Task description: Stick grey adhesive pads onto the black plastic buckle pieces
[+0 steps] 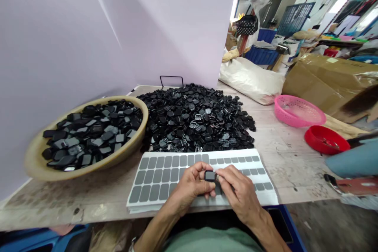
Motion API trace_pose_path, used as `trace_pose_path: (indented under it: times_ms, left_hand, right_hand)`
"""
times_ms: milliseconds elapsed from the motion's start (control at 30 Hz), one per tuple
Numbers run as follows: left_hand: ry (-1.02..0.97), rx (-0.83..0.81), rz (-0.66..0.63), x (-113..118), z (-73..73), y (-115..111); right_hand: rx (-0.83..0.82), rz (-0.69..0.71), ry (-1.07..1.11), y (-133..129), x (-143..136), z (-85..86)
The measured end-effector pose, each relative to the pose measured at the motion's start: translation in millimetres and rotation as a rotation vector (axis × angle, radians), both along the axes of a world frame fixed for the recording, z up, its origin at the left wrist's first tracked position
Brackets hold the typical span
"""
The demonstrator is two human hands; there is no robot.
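My left hand (195, 183) pinches a small black plastic piece with a grey rounded face (210, 176) between thumb and fingers. Close against its right edge, my right hand (236, 189) has thumb and forefinger pressed together; what lies between them is too small to make out. Both hands are above a stack of white sticker sheets (137, 204) bearing rows of grey rounded rectangles, larger on the left and smaller on the right. Part of the sheet is hidden under my hands. Behind it spreads a heap of small black plastic pieces (189, 114).
A wide yellowish basin (38, 165) of similar black pieces stands at the left. On the right are a pink basket (298, 112), a red dish (325, 141) with small bits in it, a white sack (251, 78) and a cardboard box (330, 82). A pale wall panel (162, 19) rises behind.
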State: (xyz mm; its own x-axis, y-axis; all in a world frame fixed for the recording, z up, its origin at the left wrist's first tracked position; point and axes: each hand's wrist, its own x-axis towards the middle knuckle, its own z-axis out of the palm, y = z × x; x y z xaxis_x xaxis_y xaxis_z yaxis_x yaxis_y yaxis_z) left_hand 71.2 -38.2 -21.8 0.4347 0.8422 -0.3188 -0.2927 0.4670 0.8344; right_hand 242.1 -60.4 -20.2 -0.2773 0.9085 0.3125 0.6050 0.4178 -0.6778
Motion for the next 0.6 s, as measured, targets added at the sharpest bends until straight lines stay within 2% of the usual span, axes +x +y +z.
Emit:
trace_pose_path:
  times_ms: [600]
  left_hand:
    - [0.037,0.037,-0.026,3.2,-6.6,-1.0]
  right_hand:
    - [0.0,-0.005,-0.079,-7.0,-4.5,-6.3]
